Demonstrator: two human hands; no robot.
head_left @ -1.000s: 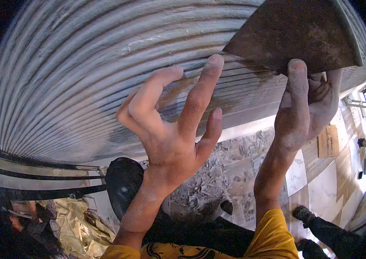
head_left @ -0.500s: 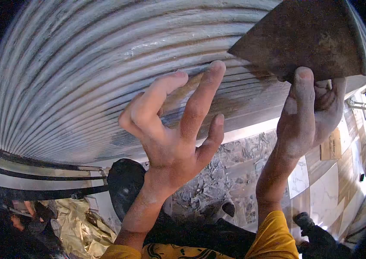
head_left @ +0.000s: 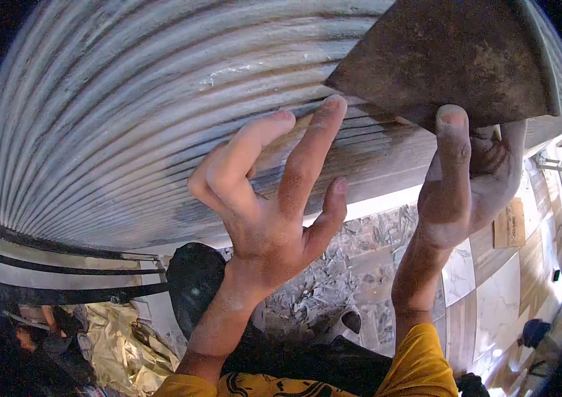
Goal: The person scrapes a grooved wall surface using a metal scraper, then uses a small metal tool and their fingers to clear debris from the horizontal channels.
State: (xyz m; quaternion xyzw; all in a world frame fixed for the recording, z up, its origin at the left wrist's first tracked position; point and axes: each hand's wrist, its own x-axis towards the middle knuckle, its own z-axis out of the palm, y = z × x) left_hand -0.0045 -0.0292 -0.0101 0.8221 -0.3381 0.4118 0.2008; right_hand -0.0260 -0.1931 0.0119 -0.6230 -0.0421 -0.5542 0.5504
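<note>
My left hand [head_left: 268, 198] is raised against the grey ribbed surface [head_left: 129, 132], its fingers apart and holding nothing; the index fingertip is at or near the ribs. To its right, my right hand [head_left: 463, 172] grips a wide, dark metal scraper blade [head_left: 460, 59], with the thumb on its near face. The scraper's left corner points at the ribs just above my left index fingertip. Brown smears mark the lower ribs. The scraper's handle cannot be made out.
Grey scraped debris [head_left: 314, 284] litters the floor below. A crumpled gold sheet [head_left: 129, 344] lies at lower left, near a partly visible person [head_left: 52, 331]. A cardboard piece [head_left: 509, 223] rests on the tiles at right. Another person [head_left: 536, 334] is at lower right.
The scraper and my right hand have shifted slightly left. My left hand has barely moved. At lower right, the dark figure has changed position.
</note>
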